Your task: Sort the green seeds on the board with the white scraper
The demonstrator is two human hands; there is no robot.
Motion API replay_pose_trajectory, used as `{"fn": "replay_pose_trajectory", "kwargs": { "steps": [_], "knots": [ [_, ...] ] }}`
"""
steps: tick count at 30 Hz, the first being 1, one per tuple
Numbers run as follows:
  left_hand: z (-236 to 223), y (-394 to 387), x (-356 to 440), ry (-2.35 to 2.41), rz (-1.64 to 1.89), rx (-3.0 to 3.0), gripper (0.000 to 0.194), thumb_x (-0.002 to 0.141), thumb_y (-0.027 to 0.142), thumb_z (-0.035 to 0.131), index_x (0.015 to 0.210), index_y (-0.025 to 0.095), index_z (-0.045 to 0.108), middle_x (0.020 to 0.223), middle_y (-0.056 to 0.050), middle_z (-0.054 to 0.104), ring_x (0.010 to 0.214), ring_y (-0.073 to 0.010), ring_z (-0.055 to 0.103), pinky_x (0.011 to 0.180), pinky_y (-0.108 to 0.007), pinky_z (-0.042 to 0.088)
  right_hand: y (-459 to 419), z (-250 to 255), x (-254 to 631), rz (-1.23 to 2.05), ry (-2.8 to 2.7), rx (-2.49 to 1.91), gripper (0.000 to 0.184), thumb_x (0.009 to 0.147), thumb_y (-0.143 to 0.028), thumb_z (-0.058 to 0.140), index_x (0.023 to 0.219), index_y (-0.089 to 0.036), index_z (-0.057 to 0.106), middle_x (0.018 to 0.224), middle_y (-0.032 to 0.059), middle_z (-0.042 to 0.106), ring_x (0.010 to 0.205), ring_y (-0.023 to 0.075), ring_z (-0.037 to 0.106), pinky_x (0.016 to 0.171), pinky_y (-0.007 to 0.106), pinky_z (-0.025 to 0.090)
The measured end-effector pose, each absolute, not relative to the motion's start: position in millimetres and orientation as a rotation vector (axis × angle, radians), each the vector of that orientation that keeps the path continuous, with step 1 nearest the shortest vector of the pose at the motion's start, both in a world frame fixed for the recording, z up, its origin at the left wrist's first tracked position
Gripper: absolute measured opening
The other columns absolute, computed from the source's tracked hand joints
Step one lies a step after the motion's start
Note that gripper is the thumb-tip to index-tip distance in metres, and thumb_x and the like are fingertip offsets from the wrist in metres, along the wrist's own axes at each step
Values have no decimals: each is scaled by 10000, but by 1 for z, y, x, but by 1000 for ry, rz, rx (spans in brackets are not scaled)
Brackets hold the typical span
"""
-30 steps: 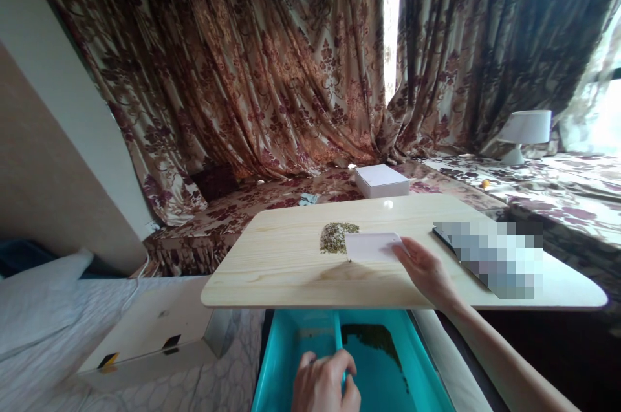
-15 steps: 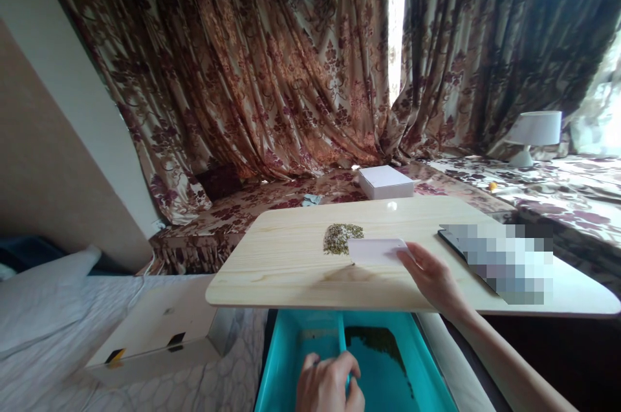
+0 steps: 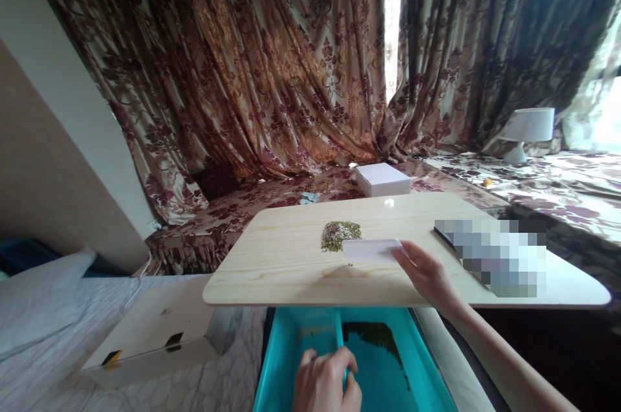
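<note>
My right hand pinches one end of a flat white plastic card, held above the light wood table. The card's free end reaches the near edge of a pile of small green and pale grains. Lower down, my left hand is curled over the divider of a turquoise bin, fingers bent to either side of it. Dark green grains lie in the bin's right compartment, and a few small bits show in its left one.
A dark-edged device with a blurred screen lies on the table's right side. Behind the table are a white box and a lamp. A larger white box rests on the bed at left.
The view has shifted slightly, moving everything a little to the left. Both hands keep their holds, and the card stays beside the grain pile.
</note>
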State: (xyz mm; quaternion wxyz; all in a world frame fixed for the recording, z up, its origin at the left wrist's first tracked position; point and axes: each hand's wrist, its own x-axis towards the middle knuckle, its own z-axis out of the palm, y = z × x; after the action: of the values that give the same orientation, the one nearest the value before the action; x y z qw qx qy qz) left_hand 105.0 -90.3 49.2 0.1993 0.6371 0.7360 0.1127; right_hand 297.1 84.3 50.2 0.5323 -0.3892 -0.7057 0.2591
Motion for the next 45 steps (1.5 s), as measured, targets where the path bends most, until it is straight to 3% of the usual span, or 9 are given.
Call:
{"fn": "replay_pose_trajectory", "kwargs": {
  "steps": [25,33,45],
  "knots": [
    [51,-92,101,2017,358,1810,337,777,161,417,942,274,688,867,-13,692,887,-202,585,882,-319,384,82,45,311,734,-1705,-925,404,788,-582,598,906,-208,696,860,70,756,833,252,702,751,344,572],
    [53,-95,98,2027,393,1799,310,826,191,402,938,276,678,832,-16,684,895,-208,586,846,-324,395,86,49,312,804,-1652,-879,375,765,-567,633,907,-225,690,924,64,762,910,255,701,830,362,561],
    [48,-97,94,2016,494,1828,295,831,196,388,915,265,662,792,-5,669,840,-199,580,825,-328,385,73,53,314,876,-1574,-929,409,721,-586,678,891,-215,686,888,54,758,863,220,696,801,311,550]
  ]
}}
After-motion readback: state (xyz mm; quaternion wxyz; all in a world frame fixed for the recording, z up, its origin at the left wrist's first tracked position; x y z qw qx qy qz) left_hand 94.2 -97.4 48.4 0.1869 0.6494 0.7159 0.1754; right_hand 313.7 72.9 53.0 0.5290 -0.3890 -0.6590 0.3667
